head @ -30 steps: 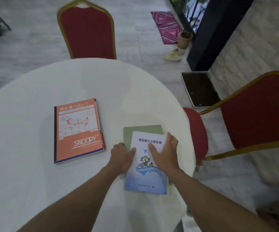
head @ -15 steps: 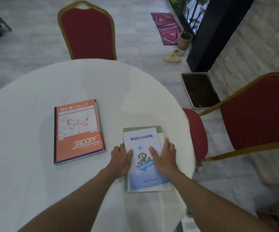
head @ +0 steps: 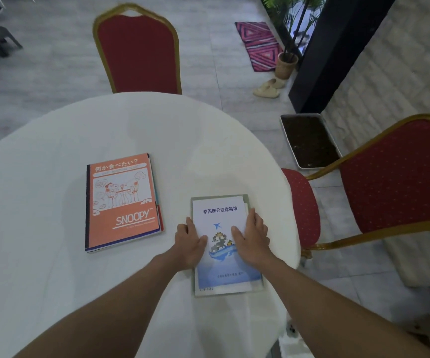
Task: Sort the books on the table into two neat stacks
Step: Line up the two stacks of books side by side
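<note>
Pressing flat, open-palmed, the left hand (head: 191, 242) and right hand (head: 253, 237) flank the white-blue booklet (head: 221, 241).

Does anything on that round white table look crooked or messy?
Only slightly. In the right stack, the white-and-blue booklet sits a little askew on the green book, with a white layer peeking out along the near edge. Both hands, left and right, rest on it. The orange Snoopy notebook stack looks tidy.

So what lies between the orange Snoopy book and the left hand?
In the head view, only bare white tablecloth lies between the Snoopy book and the left hand.
</note>
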Motion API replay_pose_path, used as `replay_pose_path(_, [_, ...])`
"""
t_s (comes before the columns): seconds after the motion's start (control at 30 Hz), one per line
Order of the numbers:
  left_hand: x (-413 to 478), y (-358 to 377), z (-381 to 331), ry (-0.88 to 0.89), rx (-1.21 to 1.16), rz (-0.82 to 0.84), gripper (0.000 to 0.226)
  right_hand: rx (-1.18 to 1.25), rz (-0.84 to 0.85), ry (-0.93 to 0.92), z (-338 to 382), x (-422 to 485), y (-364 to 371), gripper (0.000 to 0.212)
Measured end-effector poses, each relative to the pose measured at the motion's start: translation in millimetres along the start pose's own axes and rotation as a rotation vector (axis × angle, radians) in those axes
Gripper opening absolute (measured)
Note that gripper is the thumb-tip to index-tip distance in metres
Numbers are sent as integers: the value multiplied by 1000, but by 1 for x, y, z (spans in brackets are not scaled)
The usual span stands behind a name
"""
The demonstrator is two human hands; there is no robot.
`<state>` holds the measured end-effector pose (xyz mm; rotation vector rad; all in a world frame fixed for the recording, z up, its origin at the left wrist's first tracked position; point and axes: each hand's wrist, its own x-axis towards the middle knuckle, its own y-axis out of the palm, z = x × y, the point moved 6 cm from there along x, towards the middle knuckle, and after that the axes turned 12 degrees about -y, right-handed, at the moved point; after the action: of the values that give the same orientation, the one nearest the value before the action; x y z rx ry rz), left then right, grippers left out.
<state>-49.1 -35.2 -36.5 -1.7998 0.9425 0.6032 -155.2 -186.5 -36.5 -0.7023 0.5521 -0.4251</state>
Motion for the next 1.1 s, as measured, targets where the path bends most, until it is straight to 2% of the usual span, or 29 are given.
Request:
replay_pose_path(0.4, [-6, 5, 3, -10, -104, 35, 83, 193, 22, -13, -8, -19, -2, 80])
replay_pose_path(0.57, [3, 4, 0, -111, -170, -56, 42, 211, -26, 90, -6, -10, 0, 80])
replay_pose_path(0.67, [7, 4, -3, -182, -252, -73, 47, 210, -51, 181, -10, 2, -4, 68])
replay_pose_path(0.83, [11, 5, 8, -282, -434, 0, 52, 279, -71, 231, -17, 11, -8, 69])
replay_pose_path(0.93, [12, 8, 13, -274, -512, 37, 52, 310, -72, 213, -10, 10, -10, 74])
replay_pose_path(1.1, [13, -21, 19, -202, -528, -46, 53, 317, -42, 130, 25, 17, -9, 48])
